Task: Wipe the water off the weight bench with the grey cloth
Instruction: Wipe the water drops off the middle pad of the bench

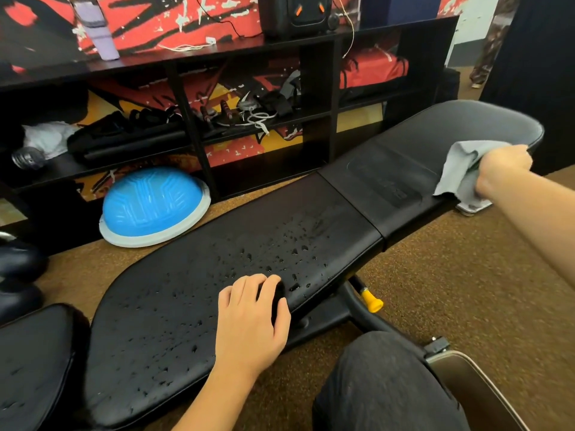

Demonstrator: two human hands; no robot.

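The black padded weight bench [342,206] runs from lower left to upper right across the view. Water droplets [267,253] bead over its near and middle pads. My right hand [501,169] is closed on the grey cloth [454,169], which hangs against the near edge of the far pad. My left hand [252,318] rests flat on the near edge of the wet pad, fingers curled over the side, holding nothing.
A black shelf unit [193,119] with straps and gear stands behind the bench. A blue balance dome [152,206] leans on the floor beside it. A yellow adjustment knob [371,301] sticks out under the bench. My knee [382,377] is at the lower right on brown carpet.
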